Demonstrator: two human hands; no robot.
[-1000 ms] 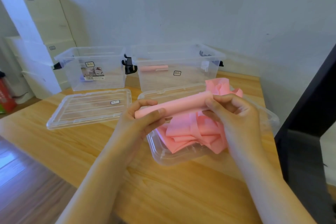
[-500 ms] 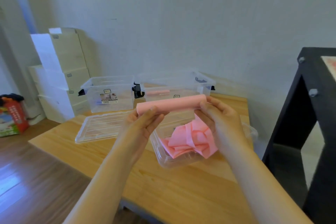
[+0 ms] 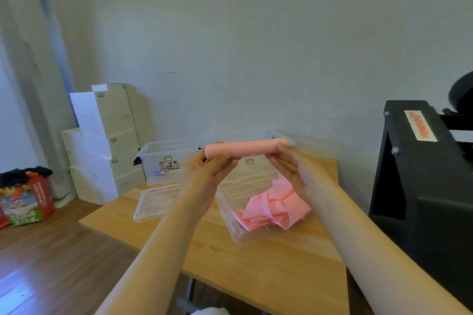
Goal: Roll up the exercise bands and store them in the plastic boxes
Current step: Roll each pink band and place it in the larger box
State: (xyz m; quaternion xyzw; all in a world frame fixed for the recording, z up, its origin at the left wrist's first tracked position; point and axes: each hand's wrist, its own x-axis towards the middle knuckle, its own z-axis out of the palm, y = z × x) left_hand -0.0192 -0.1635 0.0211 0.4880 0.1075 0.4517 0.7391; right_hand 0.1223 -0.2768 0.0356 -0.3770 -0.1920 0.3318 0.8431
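A rolled pink exercise band point(image 3: 245, 149) is held level in the air above the table, in front of the far boxes. My left hand point(image 3: 212, 169) grips its left end and my right hand point(image 3: 294, 169) grips its right end. Below my right hand, a heap of loose pink bands point(image 3: 273, 210) lies in a clear upturned lid point(image 3: 230, 215). Two clear plastic boxes stand at the back: the left box point(image 3: 166, 158) and the right box point(image 3: 252, 163), which my hands and the roll partly hide.
A second clear lid point(image 3: 156, 202) lies flat on the wooden table point(image 3: 256, 263). White cardboard boxes point(image 3: 105, 140) are stacked by the wall at left, with a colourful bag point(image 3: 25, 199) on the floor. A black stand point(image 3: 425, 186) stands close on the right.
Both hands have lifted the rolled band up and away from the heap toward the far boxes. The camera has tilted up and drawn back, showing more wall and floor.
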